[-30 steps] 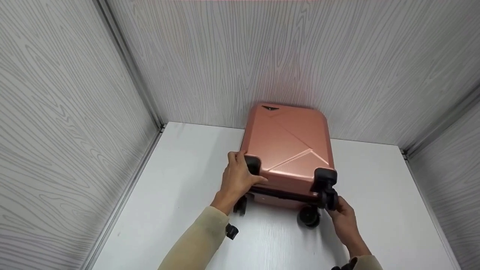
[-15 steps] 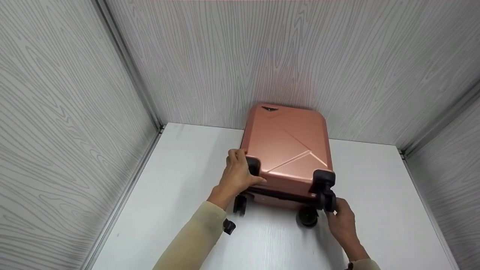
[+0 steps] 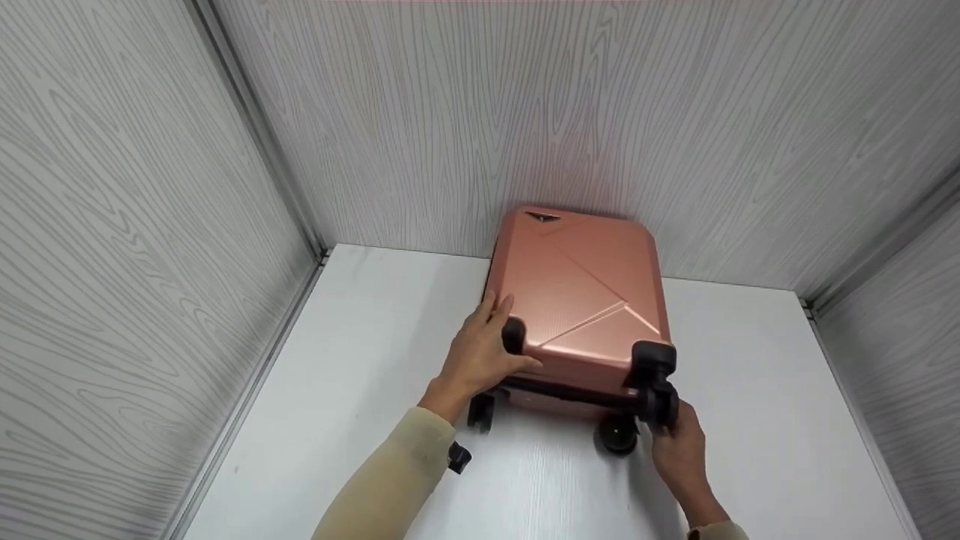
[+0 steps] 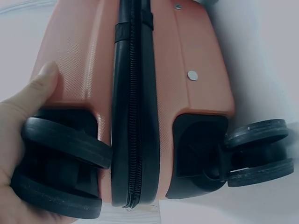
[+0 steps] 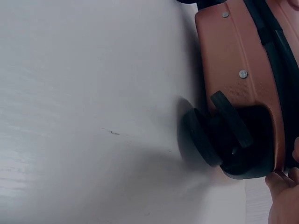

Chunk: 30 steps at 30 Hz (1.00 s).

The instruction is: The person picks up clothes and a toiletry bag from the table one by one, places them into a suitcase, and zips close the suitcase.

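Observation:
A rose-gold hard-shell suitcase (image 3: 581, 285) lies on its side against the back wall, its wheeled end toward me. My left hand (image 3: 478, 358) grips its near left corner around a black wheel mount, thumb on the wheeled end and fingers extended along the shell. In the left wrist view that thumb (image 4: 44, 84) presses beside a twin wheel (image 4: 65, 144), with the black zipper (image 4: 134, 102) in the middle. My right hand (image 3: 679, 446) holds the near right corner behind a wheel (image 3: 660, 403); its fingertips (image 5: 278, 182) touch the edge in the right wrist view, and most of that hand is out of frame.
The suitcase rests on a white tabletop (image 3: 360, 330). Wood-grain panels stand at the back (image 3: 420, 127), left (image 3: 135, 225) and right (image 3: 900, 337). Lower wheels (image 3: 616, 435) touch or nearly touch the surface. A black wrist strap piece (image 3: 459, 456) sticks out beside the left sleeve.
My left hand's fingers have straightened and shifted slightly onto the suitcase's upper face. My right hand stays at the right corner, a little lower. The suitcase has barely moved.

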{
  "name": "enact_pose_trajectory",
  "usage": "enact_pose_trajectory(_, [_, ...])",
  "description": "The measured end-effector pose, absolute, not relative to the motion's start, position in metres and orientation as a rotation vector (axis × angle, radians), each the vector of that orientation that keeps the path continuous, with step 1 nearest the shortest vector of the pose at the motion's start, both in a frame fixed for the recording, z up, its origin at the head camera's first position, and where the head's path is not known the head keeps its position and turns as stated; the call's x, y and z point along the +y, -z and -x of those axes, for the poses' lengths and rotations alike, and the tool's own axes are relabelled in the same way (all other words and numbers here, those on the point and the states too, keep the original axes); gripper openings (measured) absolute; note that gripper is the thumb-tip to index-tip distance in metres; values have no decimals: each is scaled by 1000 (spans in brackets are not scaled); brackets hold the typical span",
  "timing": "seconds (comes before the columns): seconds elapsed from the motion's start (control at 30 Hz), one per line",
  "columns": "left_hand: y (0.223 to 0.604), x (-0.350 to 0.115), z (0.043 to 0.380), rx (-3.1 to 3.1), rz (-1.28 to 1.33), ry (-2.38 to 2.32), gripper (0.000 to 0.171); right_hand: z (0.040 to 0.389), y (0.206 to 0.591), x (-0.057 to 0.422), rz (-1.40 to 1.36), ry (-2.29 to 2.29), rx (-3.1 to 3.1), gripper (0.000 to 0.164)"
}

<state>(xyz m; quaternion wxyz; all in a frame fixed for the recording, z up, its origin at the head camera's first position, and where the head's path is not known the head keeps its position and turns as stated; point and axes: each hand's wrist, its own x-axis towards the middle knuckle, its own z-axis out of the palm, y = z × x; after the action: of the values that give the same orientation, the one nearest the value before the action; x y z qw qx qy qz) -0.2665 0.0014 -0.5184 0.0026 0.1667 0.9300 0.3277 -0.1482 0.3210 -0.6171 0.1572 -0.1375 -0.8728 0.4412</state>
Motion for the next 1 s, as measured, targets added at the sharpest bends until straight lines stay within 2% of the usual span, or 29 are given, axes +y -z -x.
enact_pose_trajectory(0.37, [519,16,256,2935,-410,-1072,122,159,613,325,450,-1220,-2434,34])
enact_pose_trajectory(0.8, [516,23,254,2932,-370,-1101,122,148,611,317,463,-1362,-2439,49])
enact_pose_trajectory(0.93, [516,21,254,2929,-360,-1102,122,148,614,306,401,-1340,-2396,45])
enact_pose_trajectory(1.0, [517,21,254,2928,-360,-1096,122,148,616,301,370,-1267,-2375,39])
